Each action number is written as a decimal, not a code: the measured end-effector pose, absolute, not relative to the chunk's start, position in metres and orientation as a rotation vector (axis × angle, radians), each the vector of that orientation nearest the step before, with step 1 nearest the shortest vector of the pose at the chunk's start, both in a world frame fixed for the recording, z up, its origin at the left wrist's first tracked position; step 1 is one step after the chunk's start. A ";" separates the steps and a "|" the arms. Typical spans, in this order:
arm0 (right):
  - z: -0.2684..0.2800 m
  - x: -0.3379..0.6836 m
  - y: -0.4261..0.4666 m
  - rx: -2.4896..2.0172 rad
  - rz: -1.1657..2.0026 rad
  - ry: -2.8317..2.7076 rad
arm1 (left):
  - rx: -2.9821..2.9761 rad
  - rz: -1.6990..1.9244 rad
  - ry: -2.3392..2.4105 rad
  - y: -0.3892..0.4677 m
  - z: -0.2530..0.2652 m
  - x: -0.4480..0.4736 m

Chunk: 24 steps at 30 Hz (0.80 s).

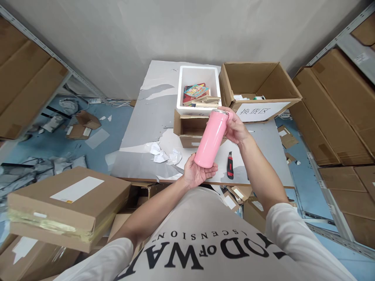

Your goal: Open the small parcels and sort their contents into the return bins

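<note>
A pink thermos flask (211, 138) is held tilted above the front of the table, its silvery rim up and to the right. My right hand (234, 127) is closed around its top end, where a small pink part shows by the fingers. Its base rests against my left hand (197, 171), whose palm and fingers cup it from below. Behind the flask an open small cardboard box (190, 140) is partly hidden. A red and black utility knife (230, 166) lies right of the flask, touched by neither hand.
Crumpled white paper (159, 153) lies left on the table (140, 128). At the back stand a white foam box (182, 89) holding booklets and a large cardboard box (263, 105) with a handwritten label. Stacked cartons (70, 207) stand front left; more cartons (340, 109) fill the right shelf.
</note>
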State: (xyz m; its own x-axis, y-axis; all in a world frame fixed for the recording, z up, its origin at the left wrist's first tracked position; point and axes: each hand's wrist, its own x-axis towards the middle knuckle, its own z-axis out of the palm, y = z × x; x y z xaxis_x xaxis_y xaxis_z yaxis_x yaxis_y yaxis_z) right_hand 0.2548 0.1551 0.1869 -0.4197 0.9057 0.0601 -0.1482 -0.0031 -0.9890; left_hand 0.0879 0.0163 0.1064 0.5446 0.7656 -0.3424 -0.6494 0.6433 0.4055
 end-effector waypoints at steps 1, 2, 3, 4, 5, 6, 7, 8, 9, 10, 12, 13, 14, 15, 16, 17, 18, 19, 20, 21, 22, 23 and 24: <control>0.187 0.255 0.156 -0.865 1.540 -1.410 | 0.291 0.874 0.551 0.017 0.106 0.089; 0.188 0.255 0.157 -0.901 1.513 -1.407 | 0.356 0.929 0.592 0.018 0.106 0.089; 0.188 0.256 0.158 -0.939 1.486 -1.409 | 0.436 1.012 0.652 0.019 0.104 0.091; 0.189 0.255 0.159 -0.977 1.459 -1.414 | 0.522 1.114 0.730 0.021 0.103 0.092; 0.190 0.255 0.159 -1.013 1.435 -1.421 | 0.607 1.215 0.817 0.022 0.101 0.094; 0.191 0.254 0.159 -1.044 1.414 -1.428 | 0.678 1.300 0.904 0.023 0.100 0.095; 0.191 0.253 0.159 -1.069 1.399 -1.435 | 0.728 1.362 0.979 0.024 0.098 0.097; 0.191 0.253 0.158 -1.088 1.389 -1.442 | 0.753 1.400 1.031 0.025 0.097 0.098; 0.192 0.252 0.157 -1.096 1.384 -1.449 | 0.754 1.425 1.058 0.026 0.096 0.099; 0.192 0.252 0.157 -1.090 1.387 -1.456 | 0.734 1.437 1.061 0.026 0.096 0.099; 0.194 0.253 0.155 -1.032 1.436 -1.469 | 0.652 1.422 1.006 0.025 0.097 0.098; 0.195 0.255 0.155 -0.981 1.479 -1.469 | 0.601 1.396 0.959 0.023 0.098 0.097; 0.196 0.257 0.155 -0.920 1.531 -1.463 | 0.550 1.361 0.906 0.022 0.099 0.095; 0.197 0.259 0.156 -0.857 1.587 -1.452 | 0.502 1.317 0.851 0.020 0.100 0.094; 0.197 0.260 0.156 -0.796 1.641 -1.439 | 0.459 1.268 0.799 0.019 0.102 0.093; 0.197 0.262 0.157 -0.741 1.690 -1.426 | 0.422 1.221 0.751 0.017 0.103 0.092; 0.197 0.262 0.158 -0.693 1.730 -1.417 | 0.389 1.175 0.710 0.016 0.105 0.091; 0.196 0.262 0.158 -0.655 1.762 -1.413 | 0.359 1.132 0.675 0.015 0.106 0.090; 0.195 0.262 0.158 -0.629 1.783 -1.413 | 0.335 1.095 0.647 0.014 0.107 0.090; 0.194 0.261 0.159 -0.618 1.790 -1.413 | 0.315 1.066 0.627 0.013 0.107 0.091; 0.192 0.260 0.159 -0.619 1.782 -1.412 | 0.300 1.048 0.615 0.013 0.108 0.091; 0.191 0.259 0.159 -0.632 1.763 -1.410 | 0.289 1.033 0.609 0.013 0.108 0.091; 0.189 0.258 0.159 -0.652 1.737 -1.407 | 0.282 1.021 0.605 0.013 0.107 0.092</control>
